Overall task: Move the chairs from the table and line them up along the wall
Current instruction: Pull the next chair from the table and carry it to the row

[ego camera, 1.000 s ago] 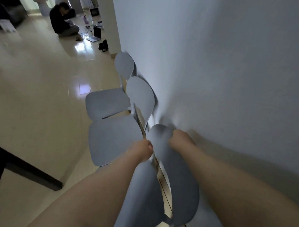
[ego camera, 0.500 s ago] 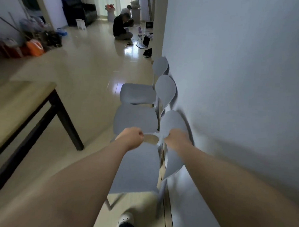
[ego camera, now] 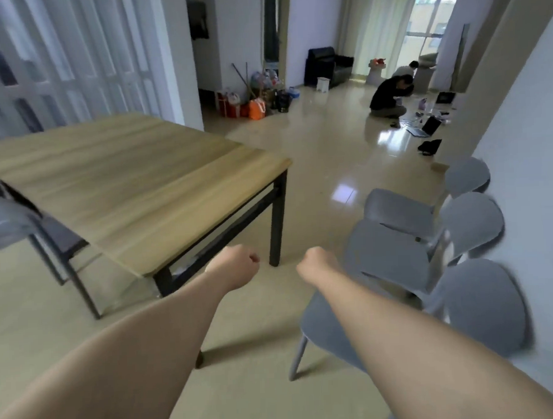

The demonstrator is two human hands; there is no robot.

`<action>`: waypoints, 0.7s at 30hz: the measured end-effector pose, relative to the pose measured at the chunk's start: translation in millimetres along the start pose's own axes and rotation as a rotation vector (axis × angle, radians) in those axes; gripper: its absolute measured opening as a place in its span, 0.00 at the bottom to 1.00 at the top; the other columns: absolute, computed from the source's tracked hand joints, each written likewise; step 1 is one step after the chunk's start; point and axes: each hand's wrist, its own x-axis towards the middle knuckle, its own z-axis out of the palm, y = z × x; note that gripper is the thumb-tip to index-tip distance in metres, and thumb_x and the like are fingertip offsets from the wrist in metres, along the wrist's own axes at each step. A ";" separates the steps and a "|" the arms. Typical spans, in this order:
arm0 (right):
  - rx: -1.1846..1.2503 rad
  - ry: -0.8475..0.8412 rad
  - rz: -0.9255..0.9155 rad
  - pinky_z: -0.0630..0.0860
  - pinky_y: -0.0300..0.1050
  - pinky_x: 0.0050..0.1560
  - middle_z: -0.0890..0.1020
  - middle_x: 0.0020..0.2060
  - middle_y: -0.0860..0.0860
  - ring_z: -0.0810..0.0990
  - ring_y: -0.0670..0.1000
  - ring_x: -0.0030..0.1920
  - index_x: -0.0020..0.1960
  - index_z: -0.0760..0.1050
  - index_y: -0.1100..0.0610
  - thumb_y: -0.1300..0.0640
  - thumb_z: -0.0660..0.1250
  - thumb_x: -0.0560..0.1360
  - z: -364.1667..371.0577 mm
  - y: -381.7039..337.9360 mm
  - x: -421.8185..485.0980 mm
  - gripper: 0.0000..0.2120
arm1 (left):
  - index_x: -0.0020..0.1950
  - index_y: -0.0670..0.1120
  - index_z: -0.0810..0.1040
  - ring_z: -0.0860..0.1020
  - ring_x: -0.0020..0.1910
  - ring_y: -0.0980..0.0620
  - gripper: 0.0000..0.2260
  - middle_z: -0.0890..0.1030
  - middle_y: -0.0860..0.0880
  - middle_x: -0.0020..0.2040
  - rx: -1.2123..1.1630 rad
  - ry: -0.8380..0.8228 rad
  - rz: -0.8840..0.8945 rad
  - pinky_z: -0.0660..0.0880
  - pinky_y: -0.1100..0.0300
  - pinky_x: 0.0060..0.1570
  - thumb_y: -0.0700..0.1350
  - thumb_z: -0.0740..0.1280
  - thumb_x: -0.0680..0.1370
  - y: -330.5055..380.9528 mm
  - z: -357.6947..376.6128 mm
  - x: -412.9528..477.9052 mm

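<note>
Three grey chairs stand in a row with their backs to the white wall (ego camera: 534, 198) on the right: the nearest chair (ego camera: 482, 308), the middle chair (ego camera: 388, 255) and the far chair (ego camera: 398, 208). A fourth grey chair (ego camera: 6, 221) stands at the left side of the wooden table (ego camera: 134, 184). My left hand (ego camera: 236, 268) and my right hand (ego camera: 318, 263) are stretched out over the floor between table and chairs. Both are curled into fists and hold nothing. My right forearm crosses the nearest chair's seat.
A person (ego camera: 389, 98) crouches on the floor far back among a laptop (ego camera: 425, 128) and small items. Bags and brooms (ego camera: 257, 99) lean by a doorway, and a black armchair (ego camera: 327, 67) stands beyond. The table's black leg (ego camera: 277, 222) is just ahead of my hands.
Both hands have let go of the nearest chair's backrest and pulled away from it. My view has swung left from the wall toward the table.
</note>
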 end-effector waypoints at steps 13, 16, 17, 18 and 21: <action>-0.061 -0.194 -0.300 0.69 0.42 0.46 0.79 0.56 0.59 0.78 0.59 0.59 0.54 0.76 0.59 0.60 0.57 0.76 197.1 -284.7 -90.4 0.11 | 0.63 0.47 0.77 0.78 0.58 0.42 0.15 0.79 0.43 0.62 0.075 0.147 -0.297 0.76 0.55 0.53 0.42 0.58 0.79 -292.0 -155.6 -96.5; -0.098 -0.207 -0.319 0.75 0.45 0.50 0.80 0.55 0.57 0.79 0.59 0.57 0.53 0.77 0.57 0.58 0.58 0.75 222.7 -324.6 -101.3 0.11 | 0.63 0.47 0.77 0.77 0.59 0.43 0.14 0.79 0.44 0.62 0.068 0.158 -0.329 0.76 0.55 0.55 0.42 0.59 0.79 -336.6 -173.9 -104.4; -0.109 -0.208 -0.334 0.76 0.46 0.54 0.80 0.56 0.57 0.79 0.59 0.57 0.52 0.77 0.57 0.58 0.58 0.75 230.6 -336.6 -101.6 0.11 | 0.63 0.48 0.77 0.77 0.60 0.43 0.14 0.79 0.44 0.62 0.072 0.157 -0.345 0.75 0.55 0.54 0.43 0.59 0.79 -349.1 -180.3 -105.2; -0.120 -0.209 -0.345 0.75 0.46 0.56 0.80 0.57 0.57 0.79 0.59 0.58 0.52 0.77 0.57 0.58 0.57 0.75 239.3 -351.6 -101.7 0.11 | 0.64 0.48 0.76 0.77 0.60 0.43 0.15 0.78 0.44 0.63 0.076 0.158 -0.357 0.75 0.55 0.54 0.43 0.59 0.79 -364.5 -187.8 -102.9; -0.142 -0.236 -0.376 0.72 0.44 0.52 0.79 0.60 0.58 0.78 0.58 0.56 0.52 0.75 0.57 0.61 0.57 0.76 258.1 -390.9 -97.4 0.10 | 0.65 0.49 0.75 0.77 0.60 0.43 0.15 0.78 0.44 0.63 0.101 0.150 -0.381 0.75 0.54 0.55 0.43 0.58 0.79 -399.0 -213.5 -96.5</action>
